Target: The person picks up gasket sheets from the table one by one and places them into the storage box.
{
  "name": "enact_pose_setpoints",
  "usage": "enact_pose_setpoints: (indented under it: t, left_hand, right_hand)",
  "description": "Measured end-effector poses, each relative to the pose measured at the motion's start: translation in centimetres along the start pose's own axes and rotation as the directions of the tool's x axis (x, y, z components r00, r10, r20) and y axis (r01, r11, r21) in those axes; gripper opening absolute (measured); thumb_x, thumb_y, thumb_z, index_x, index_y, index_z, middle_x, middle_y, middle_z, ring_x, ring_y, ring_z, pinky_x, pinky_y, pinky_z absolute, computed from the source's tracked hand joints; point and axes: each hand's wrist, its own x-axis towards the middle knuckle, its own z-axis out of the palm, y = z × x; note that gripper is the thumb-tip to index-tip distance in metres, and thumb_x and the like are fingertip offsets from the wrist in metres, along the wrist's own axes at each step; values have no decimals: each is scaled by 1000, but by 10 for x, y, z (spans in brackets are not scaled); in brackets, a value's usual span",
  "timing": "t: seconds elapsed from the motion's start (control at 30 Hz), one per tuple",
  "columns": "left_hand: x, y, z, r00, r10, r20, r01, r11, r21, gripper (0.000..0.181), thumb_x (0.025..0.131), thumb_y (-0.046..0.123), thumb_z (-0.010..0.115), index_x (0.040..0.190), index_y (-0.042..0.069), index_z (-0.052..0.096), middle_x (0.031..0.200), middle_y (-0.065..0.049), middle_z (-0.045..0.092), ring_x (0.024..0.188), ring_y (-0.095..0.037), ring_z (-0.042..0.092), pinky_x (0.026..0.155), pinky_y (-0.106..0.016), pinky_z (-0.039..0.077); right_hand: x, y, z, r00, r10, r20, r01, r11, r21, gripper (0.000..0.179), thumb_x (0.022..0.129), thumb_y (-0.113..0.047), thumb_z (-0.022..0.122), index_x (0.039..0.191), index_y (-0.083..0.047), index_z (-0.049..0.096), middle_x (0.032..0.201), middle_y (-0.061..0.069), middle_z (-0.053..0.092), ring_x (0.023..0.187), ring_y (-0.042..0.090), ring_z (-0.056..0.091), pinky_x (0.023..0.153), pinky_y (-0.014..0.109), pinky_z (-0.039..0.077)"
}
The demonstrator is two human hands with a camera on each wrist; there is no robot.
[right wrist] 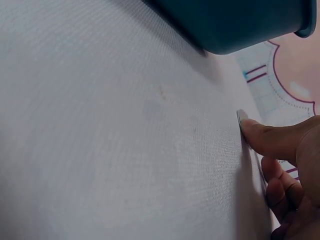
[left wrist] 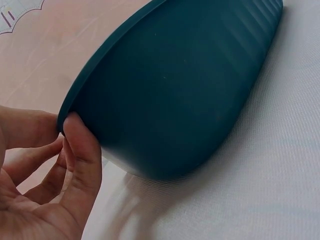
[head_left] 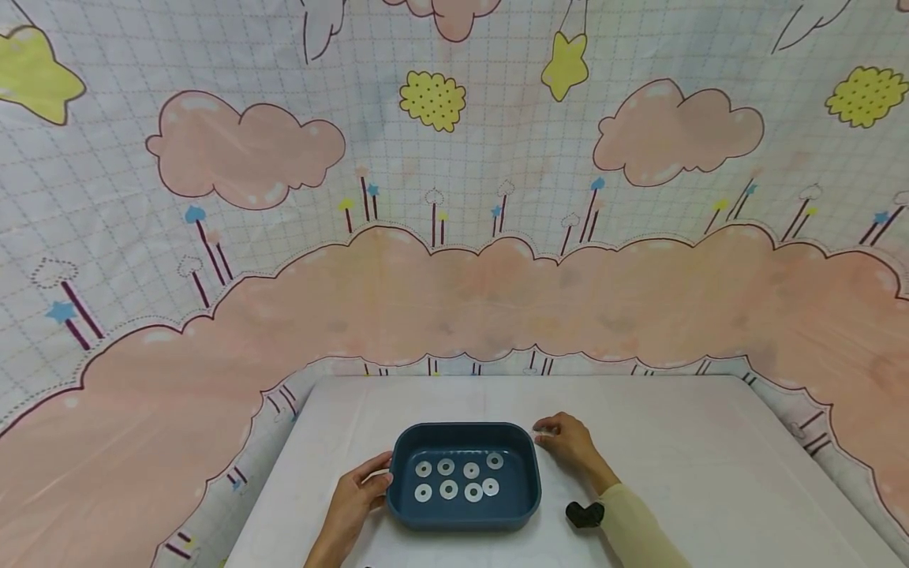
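Note:
A dark blue rectangular tub stands on the white table. Several flat metal washers lie on its floor, roughly in two rows. At the tub's left end my left hand pinches the rim, thumb against the outer wall. My right hand is just beyond the tub's right back corner, low over the table. In the right wrist view, its thumb and fingers pinch a thin, pale edge that looks like a washer, mostly hidden.
White cloth covers the table. A patterned curtain with clouds and stars hangs behind it and down both sides. A black strap piece sits by the right sleeve.

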Motion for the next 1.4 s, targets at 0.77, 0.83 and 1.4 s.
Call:
enact_pose_setpoints:
  t: [0.77,0.83,1.4]
  left_hand:
    - [-10,-3,4,1000,4,-23,-4,1000,-15,45,93,4,61,138,0,54,125,-16,59,89,-18,63,72,-29,54]
    - [-11,-4,4,1000,6,-18,-6,1000,-14,46,94,5,60,139,0,53,126,-17,58,89,-17,63,72,-29,55]
    - [-7,-2,3,1000,11,-24,-12,1000,-23,46,91,4,62,136,-2,55,123,-17,59,90,-18,63,70,-29,55]
  right_hand:
    - [-22,-6,-18,995,-14,-100,32,984,176,10,86,-3,70,92,-9,74,92,5,73,79,11,60,73,23,49]
    - [-25,-8,-20,995,-7,-96,26,980,195,9,87,-5,70,94,-9,74,92,5,73,77,11,60,68,22,49]
    - [-38,-41,-46,994,-49,-101,79,947,313,12,88,-3,69,99,-3,73,93,12,71,74,16,65,66,22,53]
